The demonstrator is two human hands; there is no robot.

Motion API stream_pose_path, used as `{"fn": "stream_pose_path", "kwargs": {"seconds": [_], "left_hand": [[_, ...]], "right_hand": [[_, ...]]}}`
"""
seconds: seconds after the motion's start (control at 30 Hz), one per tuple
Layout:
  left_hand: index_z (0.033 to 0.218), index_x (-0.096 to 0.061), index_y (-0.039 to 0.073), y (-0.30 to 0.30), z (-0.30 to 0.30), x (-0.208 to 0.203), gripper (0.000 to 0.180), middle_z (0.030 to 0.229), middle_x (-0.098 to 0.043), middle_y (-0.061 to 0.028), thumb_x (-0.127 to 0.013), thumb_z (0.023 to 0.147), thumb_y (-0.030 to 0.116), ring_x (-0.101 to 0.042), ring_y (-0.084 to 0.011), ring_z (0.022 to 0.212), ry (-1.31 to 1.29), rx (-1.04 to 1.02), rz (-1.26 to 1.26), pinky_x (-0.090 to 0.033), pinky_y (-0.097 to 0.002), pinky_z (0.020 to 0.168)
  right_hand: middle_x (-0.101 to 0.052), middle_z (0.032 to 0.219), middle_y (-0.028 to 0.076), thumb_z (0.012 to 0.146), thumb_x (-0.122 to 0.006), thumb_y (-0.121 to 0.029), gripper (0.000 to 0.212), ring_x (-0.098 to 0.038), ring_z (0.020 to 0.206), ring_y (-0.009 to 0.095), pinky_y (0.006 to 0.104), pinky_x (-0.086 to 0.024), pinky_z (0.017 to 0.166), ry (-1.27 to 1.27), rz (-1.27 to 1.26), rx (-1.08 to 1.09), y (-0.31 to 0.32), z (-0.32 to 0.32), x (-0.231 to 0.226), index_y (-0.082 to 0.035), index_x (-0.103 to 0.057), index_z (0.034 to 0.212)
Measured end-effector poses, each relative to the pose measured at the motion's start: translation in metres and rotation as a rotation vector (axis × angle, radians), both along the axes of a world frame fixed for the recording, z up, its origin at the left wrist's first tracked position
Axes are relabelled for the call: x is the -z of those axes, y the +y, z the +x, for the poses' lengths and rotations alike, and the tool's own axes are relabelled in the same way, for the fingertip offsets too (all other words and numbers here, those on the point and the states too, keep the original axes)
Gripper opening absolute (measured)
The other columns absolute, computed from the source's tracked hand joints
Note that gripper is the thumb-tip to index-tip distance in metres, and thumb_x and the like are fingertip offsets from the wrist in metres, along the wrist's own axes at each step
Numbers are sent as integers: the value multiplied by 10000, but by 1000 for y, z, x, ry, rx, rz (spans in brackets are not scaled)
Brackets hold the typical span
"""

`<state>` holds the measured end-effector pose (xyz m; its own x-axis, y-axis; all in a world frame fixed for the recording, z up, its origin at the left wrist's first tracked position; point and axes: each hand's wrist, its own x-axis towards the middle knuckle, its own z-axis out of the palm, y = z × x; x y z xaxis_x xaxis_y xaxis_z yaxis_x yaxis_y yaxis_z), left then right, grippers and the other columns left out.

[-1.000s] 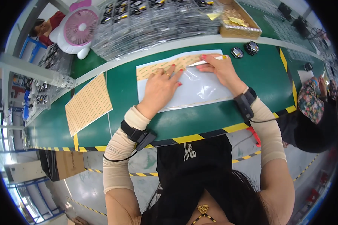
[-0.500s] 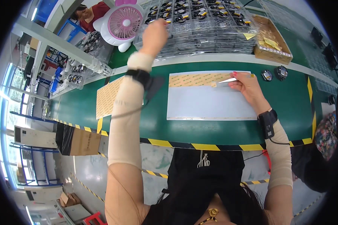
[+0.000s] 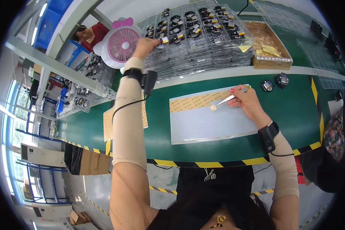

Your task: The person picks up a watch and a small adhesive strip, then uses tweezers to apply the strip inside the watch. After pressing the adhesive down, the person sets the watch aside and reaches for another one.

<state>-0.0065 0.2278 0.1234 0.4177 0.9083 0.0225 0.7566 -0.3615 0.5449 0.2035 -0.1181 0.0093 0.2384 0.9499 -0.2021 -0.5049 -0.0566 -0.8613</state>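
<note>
My left hand (image 3: 145, 46) reaches to the left side of a clear plastic tray (image 3: 246, 43) of small round black electronic parts. Its fingers pinch at one such part (image 3: 165, 40), which carries a white and yellow block. My right hand (image 3: 246, 100) grips metal tweezers (image 3: 227, 100) over a white sheet (image 3: 207, 128). At the tweezers' tips is a small tan piece of adhesive backing (image 3: 213, 108). Along the sheet's far side runs a tan printed adhesive strip (image 3: 188, 102). Another tan adhesive sheet (image 3: 108, 124) lies partly hidden behind my left forearm.
Two round electronic parts (image 3: 267, 86) (image 3: 282, 79) sit right of the sheet. A cardboard box (image 3: 273, 63) stands behind them. A pink and white fan (image 3: 122, 45) is left of the stacked trays. Yellow-black tape (image 3: 209, 165) edges the green table. Another person (image 3: 96, 36) is at far left.
The view has tilted, so the bench appears lower. My left hand now pinches at a part in the tray. The tweezers and tan piece stay over the white sheet.
</note>
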Motion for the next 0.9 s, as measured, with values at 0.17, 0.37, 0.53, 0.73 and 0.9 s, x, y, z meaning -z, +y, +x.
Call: {"fn": "stream_pose_path", "kwargs": {"seconds": [0.17, 0.37, 0.53, 0.73, 0.9], "left_hand": [[910, -584, 15, -92, 6, -4, 202, 596, -522, -5, -515, 856, 197, -434, -56, 450, -693, 153, -357, -319, -192, 395], [1079, -485, -19, -215, -5, 80, 279, 1023, -594, -163, -393, 880, 154, -608, -164, 702, -769, 277, -1275, -494, -216, 547], [1165, -395, -52, -236, -7, 108, 333, 1122, -526, -207, -348, 880, 115, -597, -286, 918, -964, 273, -1442, -530, -303, 758], [1204, -324, -71, -234, -5, 112, 360, 1135, -487, -260, -307, 886, 97, -525, -365, 1045, -1183, 252, -1605, -464, -405, 907], [1159, -347, -66, -234, -3, 111, 310, 1105, -499, -254, -311, 886, 78, -533, -365, 1030, -1208, 225, -1583, -475, -418, 889]], "right_hand": [[-603, 874, 148, 839, -579, -91, 130, -640, 677, 212, 240, -538, 594, 35, -42, 164, -3, 12, 6, 29, -543, 874], [-599, 913, 136, 876, -523, -93, 102, -623, 721, 187, 250, -513, 718, 80, 205, 370, 8, -8, -33, -13, -506, 938], [-598, 923, 146, 877, -532, -109, 135, -625, 706, 191, 264, -513, 659, -103, 244, 236, 8, -32, -12, -10, -490, 958], [-598, 910, 142, 877, -532, -106, 147, -627, 697, 198, 282, -517, 631, -227, 193, 254, 0, -48, -2, -5, -488, 973], [-596, 902, 138, 877, -527, -97, 144, -630, 710, 211, 291, -522, 648, -232, 137, 271, 3, -53, -3, 1, -492, 976]]}}
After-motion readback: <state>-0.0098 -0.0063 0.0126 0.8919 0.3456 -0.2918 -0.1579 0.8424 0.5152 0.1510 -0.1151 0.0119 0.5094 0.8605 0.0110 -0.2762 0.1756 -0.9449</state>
